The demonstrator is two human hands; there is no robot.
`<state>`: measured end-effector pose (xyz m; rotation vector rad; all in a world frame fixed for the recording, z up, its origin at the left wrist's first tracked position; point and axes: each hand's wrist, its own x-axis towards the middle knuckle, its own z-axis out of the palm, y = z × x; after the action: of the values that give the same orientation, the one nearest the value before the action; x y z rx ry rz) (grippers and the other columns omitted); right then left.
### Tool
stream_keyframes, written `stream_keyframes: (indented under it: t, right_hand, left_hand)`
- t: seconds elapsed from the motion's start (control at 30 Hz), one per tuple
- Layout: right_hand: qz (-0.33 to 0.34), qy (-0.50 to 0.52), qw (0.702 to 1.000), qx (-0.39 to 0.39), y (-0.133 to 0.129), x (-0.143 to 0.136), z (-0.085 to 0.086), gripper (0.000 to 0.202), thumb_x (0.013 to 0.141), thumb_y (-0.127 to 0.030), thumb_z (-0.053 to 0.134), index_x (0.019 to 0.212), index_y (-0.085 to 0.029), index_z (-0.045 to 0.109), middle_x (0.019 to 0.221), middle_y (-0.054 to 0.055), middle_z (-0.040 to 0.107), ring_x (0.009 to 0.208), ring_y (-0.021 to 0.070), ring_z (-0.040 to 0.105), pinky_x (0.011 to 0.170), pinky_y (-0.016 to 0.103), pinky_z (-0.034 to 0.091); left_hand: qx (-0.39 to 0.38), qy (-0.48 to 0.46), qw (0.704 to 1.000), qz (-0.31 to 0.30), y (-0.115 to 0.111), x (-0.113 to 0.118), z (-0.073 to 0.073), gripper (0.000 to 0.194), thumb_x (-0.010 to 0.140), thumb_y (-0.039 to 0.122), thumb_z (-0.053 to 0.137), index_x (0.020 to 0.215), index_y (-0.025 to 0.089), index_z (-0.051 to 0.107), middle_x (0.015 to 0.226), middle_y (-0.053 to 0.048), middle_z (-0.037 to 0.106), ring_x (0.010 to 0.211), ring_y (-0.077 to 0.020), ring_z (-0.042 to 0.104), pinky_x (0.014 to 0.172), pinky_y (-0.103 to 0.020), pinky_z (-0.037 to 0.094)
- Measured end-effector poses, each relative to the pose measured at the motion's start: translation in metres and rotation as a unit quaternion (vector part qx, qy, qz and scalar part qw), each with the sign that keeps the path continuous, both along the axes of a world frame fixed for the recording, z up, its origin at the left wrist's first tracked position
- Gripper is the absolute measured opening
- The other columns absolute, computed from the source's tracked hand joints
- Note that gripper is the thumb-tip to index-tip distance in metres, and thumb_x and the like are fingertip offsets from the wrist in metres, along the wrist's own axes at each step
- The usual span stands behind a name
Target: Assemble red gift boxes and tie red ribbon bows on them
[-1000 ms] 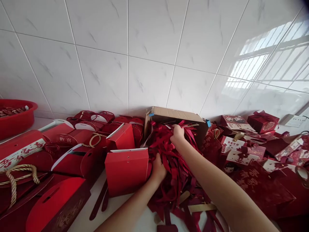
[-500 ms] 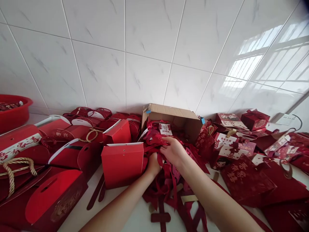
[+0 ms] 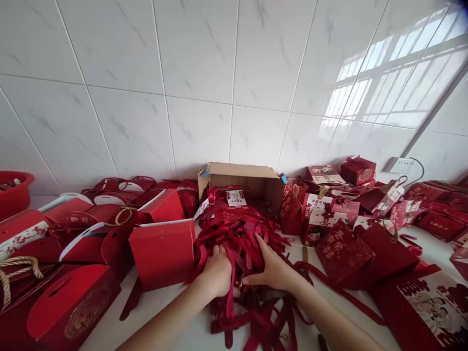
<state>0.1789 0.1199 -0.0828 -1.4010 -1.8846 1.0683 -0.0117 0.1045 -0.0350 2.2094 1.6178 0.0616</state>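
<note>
A tangled heap of red ribbons [image 3: 248,243] lies on the white table in front of a cardboard box [image 3: 237,169] tipped on its side. My left hand [image 3: 218,273] is sunk into the heap's near left part, its fingers curled round some ribbons; the fingertips are partly hidden, and one strand hangs down beside the hand. On the heap's right side rests my right hand [image 3: 273,270], thumb and forefinger spread wide over the strands. A red gift box [image 3: 163,256] stands just left of my left hand. More ribbon ends [image 3: 270,321] trail towards me.
Red gift boxes with rope handles [image 3: 76,302] crowd the left side. Several printed wedding-style gift boxes [image 3: 343,253] stand on the right, with a larger printed one [image 3: 427,307] nearer. A red basin [image 3: 16,195] is at far left. Behind are a tiled wall [image 3: 197,131] and a power strip [image 3: 400,165].
Both hands have moved nearer to me and further apart, the right one opening. Ribbons are now heaped more thickly before the cardboard box. The view has turned to the right.
</note>
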Motion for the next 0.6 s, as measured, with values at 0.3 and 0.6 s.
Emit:
stream_keyframes:
  t: [0.3,0.6]
  right_hand:
    - [0.019,0.076,0.997,0.0,0.017,0.018,0.053,0.048,0.063,-0.014,0.06,0.111,-0.014,0.059,0.09,0.002,0.067,0.075,0.0171,0.062,0.066,0.025,0.048]
    - [-0.108,-0.116,0.971,0.18,0.09,0.011,0.109,0.065,0.075,-0.029,0.068,0.136,-0.021,0.047,0.119,0.015,0.062,0.111,0.0315,0.056,0.094,0.046,0.042]
  left_hand:
    - [0.073,-0.111,0.99,0.036,-0.005,0.012,0.035,0.019,0.07,0.022,0.069,0.089,0.016,0.069,0.084,-0.006,0.073,0.08,-0.023,0.068,0.066,-0.025,0.05]
    - [0.154,-0.009,0.973,0.169,0.076,0.033,0.071,0.037,0.092,0.038,0.055,0.121,0.014,0.055,0.121,-0.012,0.059,0.105,-0.024,0.06,0.089,-0.043,0.05]
